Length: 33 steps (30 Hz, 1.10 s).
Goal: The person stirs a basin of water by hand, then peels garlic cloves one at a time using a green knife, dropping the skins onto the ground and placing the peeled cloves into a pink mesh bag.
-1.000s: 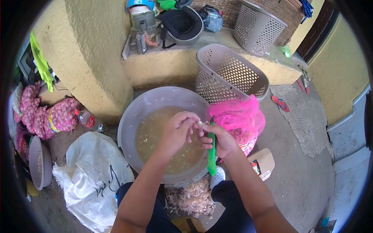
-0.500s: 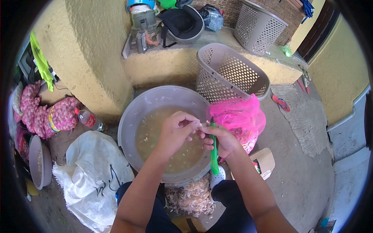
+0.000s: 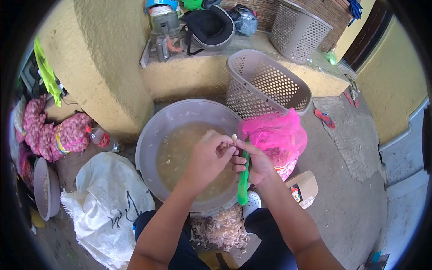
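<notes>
Over the wash basin (image 3: 148, 135), my two hands meet fingertip to fingertip. A pale garlic clove (image 3: 234, 137) pokes up between them. My left hand (image 3: 209, 155) is closed in a pinch at the clove's left side. My right hand (image 3: 257, 163) has its thumb against the clove, while its other fingers wrap a green-handled knife (image 3: 243, 182) that hangs down along the palm; its blade is hardly visible. Cloudy water (image 3: 177, 155) with a few pale cloves fills the basin's bottom. Below the basin, between my legs, lies a heap of garlic skins (image 3: 222, 229).
Right of the basin stand a pink plastic bag (image 3: 279, 139) of garlic, a cardboard box (image 3: 303, 189) and a perforated basket (image 3: 270, 85). To the left are a white sack (image 3: 108, 202), a cola bottle (image 3: 104, 139), net bags of garlic (image 3: 74, 132) and a smaller basin (image 3: 47, 189).
The clove now shows upright between my fingertips. My left hand has shifted slightly right and down, and the green handle's lower end has swung a little left.
</notes>
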### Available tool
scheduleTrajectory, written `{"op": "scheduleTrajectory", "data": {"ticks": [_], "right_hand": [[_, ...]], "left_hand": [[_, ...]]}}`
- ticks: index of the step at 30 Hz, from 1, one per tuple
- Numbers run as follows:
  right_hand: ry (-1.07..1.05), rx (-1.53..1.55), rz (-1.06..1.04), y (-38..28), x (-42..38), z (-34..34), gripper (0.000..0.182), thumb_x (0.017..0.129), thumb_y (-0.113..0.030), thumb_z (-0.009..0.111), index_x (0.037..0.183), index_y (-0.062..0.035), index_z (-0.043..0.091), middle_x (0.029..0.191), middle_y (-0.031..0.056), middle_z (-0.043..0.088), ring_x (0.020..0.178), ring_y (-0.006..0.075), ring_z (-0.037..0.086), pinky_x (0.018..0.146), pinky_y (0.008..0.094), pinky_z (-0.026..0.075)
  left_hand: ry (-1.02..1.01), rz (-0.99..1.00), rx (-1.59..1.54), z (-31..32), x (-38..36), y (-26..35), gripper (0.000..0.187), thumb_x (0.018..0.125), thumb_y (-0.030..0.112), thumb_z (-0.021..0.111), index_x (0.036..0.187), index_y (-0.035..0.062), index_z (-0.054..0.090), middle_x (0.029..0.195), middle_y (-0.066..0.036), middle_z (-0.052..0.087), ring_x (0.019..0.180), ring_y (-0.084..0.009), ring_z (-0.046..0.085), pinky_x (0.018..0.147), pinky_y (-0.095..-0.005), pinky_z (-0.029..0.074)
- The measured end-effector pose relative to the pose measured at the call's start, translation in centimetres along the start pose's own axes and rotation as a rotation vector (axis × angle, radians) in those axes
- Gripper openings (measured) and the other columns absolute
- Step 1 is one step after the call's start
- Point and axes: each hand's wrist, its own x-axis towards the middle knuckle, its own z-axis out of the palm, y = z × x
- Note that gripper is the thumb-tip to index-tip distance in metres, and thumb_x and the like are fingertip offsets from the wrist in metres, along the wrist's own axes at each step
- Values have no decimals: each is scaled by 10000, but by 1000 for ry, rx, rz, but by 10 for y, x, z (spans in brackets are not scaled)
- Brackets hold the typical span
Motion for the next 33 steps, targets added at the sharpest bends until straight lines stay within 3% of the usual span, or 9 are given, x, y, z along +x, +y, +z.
{"op": "scheduleTrajectory", "data": {"ticks": [11,20,23,26,29,33], "right_hand": [[94,-2,-78,10,-1,7,129,810,-190,585,823,-74,532,641,-28,461,473,43,387,389,171,293],[100,-170,-112,11,-1,5,130,786,-186,609,811,-86,529,657,-34,458,479,43,383,405,184,301],[93,-242,-101,11,-3,8,135,789,-190,605,815,-83,527,654,-34,454,483,43,383,407,184,298],[62,-267,-88,10,-2,6,134,793,-187,599,827,-78,528,656,-30,453,488,43,384,408,185,297],[52,-276,-75,9,-3,5,133,795,-184,595,837,-75,531,660,-27,454,490,43,386,408,185,296],[70,-249,-51,7,-3,4,131,793,-179,595,837,-73,532,650,-27,457,486,44,389,407,184,296]], "left_hand": [[58,16,81,5,-6,-3,109,696,3,629,796,12,588,738,-77,547,603,-140,542,539,-242,437],[109,-75,15,3,-2,-3,87,688,7,610,766,9,571,688,-61,513,596,-100,516,531,-224,410],[117,-57,46,0,1,-10,90,707,33,612,785,21,568,713,-51,494,587,-113,503,516,-239,429],[61,-265,-235,-3,4,-9,114,752,59,596,859,20,593,752,-39,509,600,-96,506,498,-221,431],[-85,-351,-327,-11,6,-7,203,821,138,564,999,42,573,781,-5,556,654,-61,508,481,-188,432],[-161,-360,-413,-15,6,-11,231,815,152,577,1017,40,570,791,-17,553,682,-73,517,508,-198,436]]}}
